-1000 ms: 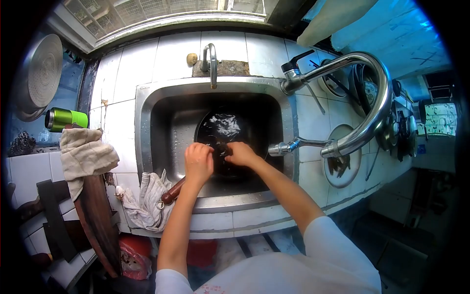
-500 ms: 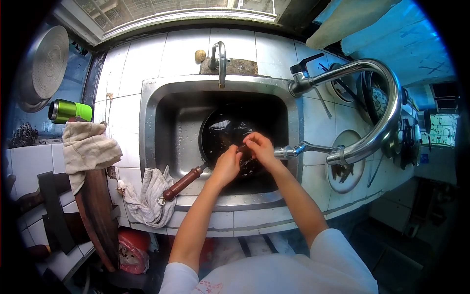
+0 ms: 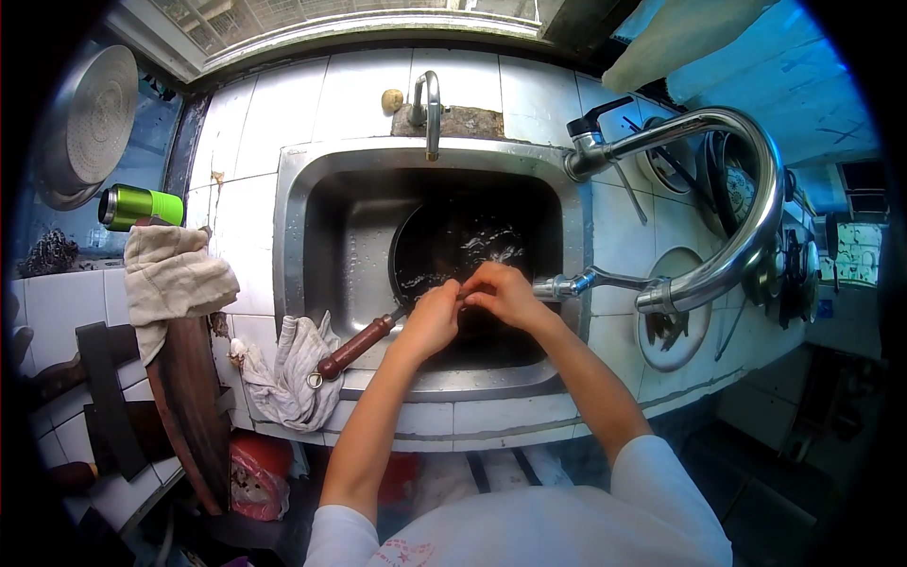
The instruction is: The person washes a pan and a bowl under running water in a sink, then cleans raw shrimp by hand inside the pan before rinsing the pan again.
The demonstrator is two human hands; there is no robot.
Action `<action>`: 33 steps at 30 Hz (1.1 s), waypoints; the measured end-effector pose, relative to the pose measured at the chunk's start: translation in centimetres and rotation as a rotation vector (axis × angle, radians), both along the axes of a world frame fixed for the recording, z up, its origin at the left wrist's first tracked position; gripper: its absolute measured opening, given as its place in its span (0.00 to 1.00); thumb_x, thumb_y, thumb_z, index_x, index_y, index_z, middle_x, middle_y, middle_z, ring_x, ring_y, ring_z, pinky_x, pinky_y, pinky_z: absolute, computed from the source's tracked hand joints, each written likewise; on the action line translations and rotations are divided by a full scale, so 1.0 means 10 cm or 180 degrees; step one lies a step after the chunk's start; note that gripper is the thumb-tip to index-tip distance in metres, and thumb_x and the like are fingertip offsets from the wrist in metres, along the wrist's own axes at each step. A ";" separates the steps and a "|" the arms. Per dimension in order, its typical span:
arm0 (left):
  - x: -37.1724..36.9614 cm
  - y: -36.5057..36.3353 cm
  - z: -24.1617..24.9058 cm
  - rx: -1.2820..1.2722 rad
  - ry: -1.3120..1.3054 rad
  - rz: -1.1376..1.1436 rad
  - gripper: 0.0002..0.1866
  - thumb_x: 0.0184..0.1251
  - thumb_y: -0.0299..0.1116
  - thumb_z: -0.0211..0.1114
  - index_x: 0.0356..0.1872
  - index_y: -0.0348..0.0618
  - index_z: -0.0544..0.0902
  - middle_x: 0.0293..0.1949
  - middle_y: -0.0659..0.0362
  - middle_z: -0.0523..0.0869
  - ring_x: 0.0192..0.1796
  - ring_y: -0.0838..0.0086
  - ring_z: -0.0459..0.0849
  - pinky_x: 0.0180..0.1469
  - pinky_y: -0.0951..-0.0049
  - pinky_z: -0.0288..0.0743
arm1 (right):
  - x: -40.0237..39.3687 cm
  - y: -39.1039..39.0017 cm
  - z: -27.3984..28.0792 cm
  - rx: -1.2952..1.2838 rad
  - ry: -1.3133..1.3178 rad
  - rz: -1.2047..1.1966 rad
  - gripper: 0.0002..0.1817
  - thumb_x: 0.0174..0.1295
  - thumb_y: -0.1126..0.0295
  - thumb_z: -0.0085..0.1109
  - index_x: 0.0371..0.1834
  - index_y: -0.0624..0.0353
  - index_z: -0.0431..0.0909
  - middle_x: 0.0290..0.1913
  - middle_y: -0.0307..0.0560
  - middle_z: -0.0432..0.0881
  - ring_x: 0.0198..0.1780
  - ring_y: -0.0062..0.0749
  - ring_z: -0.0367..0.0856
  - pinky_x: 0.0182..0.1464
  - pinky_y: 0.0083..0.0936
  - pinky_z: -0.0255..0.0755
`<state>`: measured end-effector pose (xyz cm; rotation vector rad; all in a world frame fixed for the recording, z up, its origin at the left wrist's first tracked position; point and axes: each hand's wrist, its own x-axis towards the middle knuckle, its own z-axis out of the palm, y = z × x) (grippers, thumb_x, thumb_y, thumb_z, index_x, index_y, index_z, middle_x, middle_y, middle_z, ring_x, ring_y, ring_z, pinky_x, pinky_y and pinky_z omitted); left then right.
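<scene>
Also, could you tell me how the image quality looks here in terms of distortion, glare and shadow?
Head view: heavy fisheye bends the sink rim and leaves black corners; glare glints on the tap and the wet pan; the basin is dim; both hands are fairly sharp.

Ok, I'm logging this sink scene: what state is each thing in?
Black round pan with brown wooden handle: in the steel sink, wet, handle over the rim.
Left hand: fingers pinched, over the pan.
Right hand: fingers pinched, meeting the left.
White crumpled cloth: draped on the rim.
</scene>
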<state>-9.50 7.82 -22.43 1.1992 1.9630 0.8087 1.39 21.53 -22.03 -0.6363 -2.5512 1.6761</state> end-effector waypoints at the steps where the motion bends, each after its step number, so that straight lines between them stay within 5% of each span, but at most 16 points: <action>1: -0.01 0.00 -0.01 0.0016 -0.0249 -0.0022 0.05 0.60 0.25 0.53 0.36 0.36 0.70 0.32 0.44 0.78 0.40 0.50 0.77 0.42 0.59 0.69 | 0.00 0.00 0.00 -0.0004 0.0001 0.0001 0.10 0.47 0.73 0.65 0.33 0.62 0.79 0.31 0.45 0.76 0.34 0.36 0.76 0.37 0.27 0.70; 6: -0.04 -0.02 0.00 -0.0102 -0.0808 -0.0099 0.05 0.62 0.25 0.53 0.36 0.35 0.69 0.32 0.44 0.77 0.39 0.50 0.77 0.40 0.61 0.68 | 0.01 0.03 -0.08 -0.0446 0.0136 0.0011 0.08 0.44 0.76 0.68 0.27 0.63 0.80 0.28 0.42 0.77 0.29 0.26 0.74 0.32 0.19 0.67; 13: -0.04 -0.03 -0.09 -0.0075 -0.1076 -0.0030 0.06 0.62 0.26 0.54 0.37 0.36 0.70 0.31 0.45 0.78 0.37 0.51 0.77 0.39 0.62 0.68 | -0.06 0.02 -0.15 -0.0751 0.0472 0.0044 0.06 0.47 0.75 0.66 0.27 0.64 0.80 0.27 0.41 0.76 0.29 0.27 0.75 0.32 0.22 0.68; 21: -0.03 -0.01 -0.10 -0.0002 -0.0589 0.0155 0.06 0.60 0.23 0.53 0.38 0.35 0.71 0.35 0.43 0.78 0.41 0.50 0.76 0.42 0.60 0.69 | -0.10 -0.12 -0.28 -0.1705 0.0203 -0.1415 0.04 0.52 0.74 0.63 0.29 0.63 0.81 0.26 0.38 0.80 0.28 0.17 0.74 0.33 0.15 0.69; 25: -0.04 -0.02 -0.07 0.0247 -0.0189 0.0163 0.05 0.58 0.22 0.53 0.36 0.36 0.71 0.33 0.45 0.77 0.40 0.53 0.76 0.42 0.61 0.69 | -0.12 -0.06 -0.23 -0.1897 -0.0010 -0.1608 0.05 0.53 0.74 0.62 0.33 0.63 0.80 0.28 0.39 0.80 0.29 0.19 0.76 0.34 0.13 0.69; 31: -0.04 -0.02 -0.08 0.0444 0.0038 0.0220 0.05 0.57 0.20 0.54 0.35 0.37 0.69 0.32 0.48 0.76 0.39 0.54 0.74 0.42 0.61 0.68 | -0.17 0.05 -0.12 -0.1709 0.0396 -0.0835 0.10 0.53 0.75 0.62 0.39 0.63 0.79 0.35 0.38 0.79 0.32 0.18 0.74 0.36 0.13 0.69; 33: -0.04 -0.03 -0.09 0.0482 0.0123 0.0230 0.06 0.57 0.20 0.54 0.35 0.37 0.69 0.32 0.47 0.76 0.39 0.54 0.74 0.42 0.61 0.68 | -0.17 0.09 0.03 -0.0945 0.0481 -0.0136 0.13 0.48 0.77 0.64 0.39 0.61 0.79 0.34 0.38 0.76 0.34 0.20 0.74 0.37 0.14 0.70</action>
